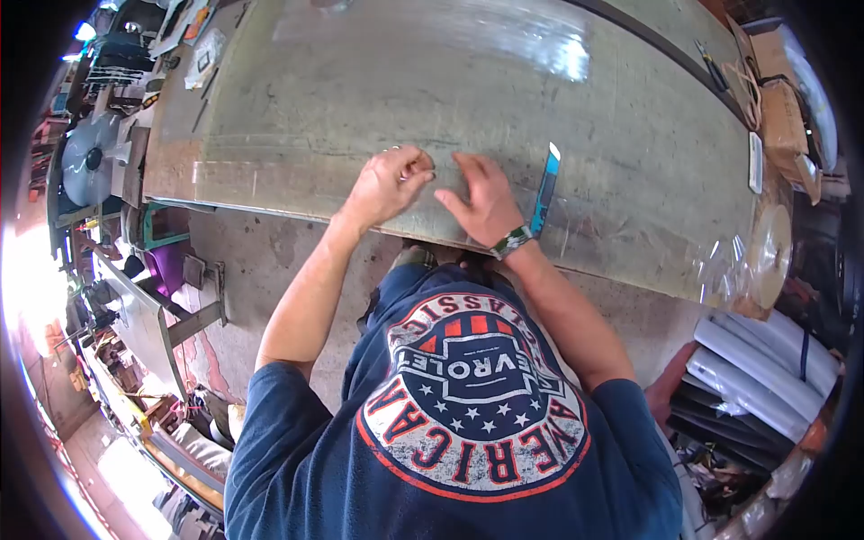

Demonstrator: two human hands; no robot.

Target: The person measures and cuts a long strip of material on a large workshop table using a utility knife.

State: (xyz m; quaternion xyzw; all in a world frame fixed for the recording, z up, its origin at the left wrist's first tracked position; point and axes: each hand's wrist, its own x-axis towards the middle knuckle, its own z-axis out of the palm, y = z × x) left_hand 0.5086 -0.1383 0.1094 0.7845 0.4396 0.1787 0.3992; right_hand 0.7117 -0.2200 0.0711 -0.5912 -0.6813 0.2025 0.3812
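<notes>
My left hand (391,184) is above the front edge of the worktable (342,99), its fingers curled in and the thumb pressed to them in a pinch. Whatever is in that pinch, if anything, is too small to make out. To its right, my right hand (486,200) has thumb and fingers apart, with nothing visible between them. The two hands are close together but not touching. A blue utility knife (544,191) with its blade out lies on the table just right of my right hand. Clear film (594,211) seems to cover part of the tabletop.
A roll of clear film or tape (772,256) sits at the table's right corner. A cardboard box (781,117) and pliers (715,72) are at the far right. A grey fan (90,160) stands left of the table. Wrapped rolls (756,373) are stacked at lower right.
</notes>
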